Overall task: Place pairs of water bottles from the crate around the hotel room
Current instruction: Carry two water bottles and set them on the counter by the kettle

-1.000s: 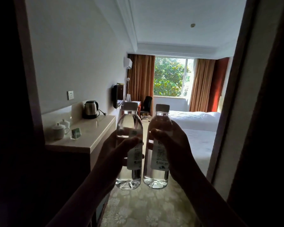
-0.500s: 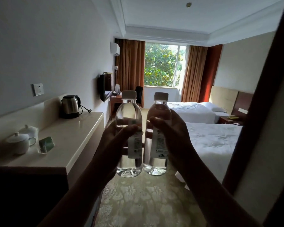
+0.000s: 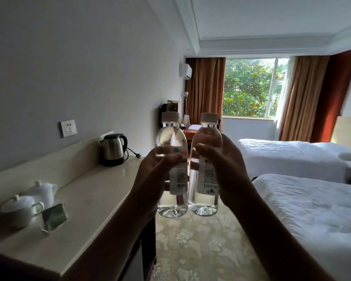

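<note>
Two clear water bottles with white caps and white labels are held upright side by side in front of me, above the carpet. My left hand [image 3: 152, 179] grips the left water bottle [image 3: 171, 138] around its middle. My right hand [image 3: 225, 169] grips the right water bottle [image 3: 208, 136] the same way. The two bottles nearly touch. No crate is in view.
A cream counter [image 3: 93, 191] runs along the left wall with a steel kettle [image 3: 112, 150], two white lidded cups [image 3: 18, 209] and a green packet in a glass [image 3: 54, 217]. Two white beds [image 3: 312, 209] stand on the right. Patterned carpet [image 3: 201, 250] lies between. A window is at the far end.
I have moved forward out of the dark entry into the room. The counter has come closer on my left and the beds are now fully visible. Both bottles stay gripped.
</note>
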### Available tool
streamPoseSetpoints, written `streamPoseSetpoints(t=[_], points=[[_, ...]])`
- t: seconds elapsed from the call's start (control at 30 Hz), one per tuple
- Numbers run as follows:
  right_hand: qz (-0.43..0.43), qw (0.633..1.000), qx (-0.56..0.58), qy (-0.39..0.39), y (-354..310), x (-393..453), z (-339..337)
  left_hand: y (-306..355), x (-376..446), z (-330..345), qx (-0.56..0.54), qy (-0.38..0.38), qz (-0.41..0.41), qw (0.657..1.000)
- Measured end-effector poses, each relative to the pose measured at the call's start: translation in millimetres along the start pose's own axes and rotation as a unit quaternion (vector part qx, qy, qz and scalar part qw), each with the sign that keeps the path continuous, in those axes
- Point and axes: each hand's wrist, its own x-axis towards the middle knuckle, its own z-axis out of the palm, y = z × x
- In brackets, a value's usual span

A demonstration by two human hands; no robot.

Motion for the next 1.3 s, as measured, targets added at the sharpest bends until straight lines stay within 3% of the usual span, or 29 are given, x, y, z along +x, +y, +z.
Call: streamPoseSetpoints(t=[0.4, 0.67, 0.83, 1.07, 1.3], points=[[0.017, 0.999, -0.007, -0.042, 162.7, 209.6, 2.2, -127.8, 208.8, -56.5, 0.02, 0.036, 0.056, 0.998], [0.021, 0.995, -0.022, -0.099, 260.2, 340.5, 50.7, -193.1, 325.1, -127.1, 0.017, 0.132, 0.053, 0.99], [0.053, 0.981, 0.049, -0.178, 324.4, 382.4, 116.9, -213.9, 343.9, -198.8, 0.058, 0.217, 0.057, 0.973], [0.074, 0.934, 0.132, -0.323, 404.8, 395.9, 206.1, -240.7, 321.8, -276.2, 0.12, 0.327, 0.038, 0.937], [0.045, 0.896, 0.155, -0.414, 474.7, 394.2, 254.2, -285.3, 305.4, -305.5, 0.13, 0.469, 0.011, 0.873]])
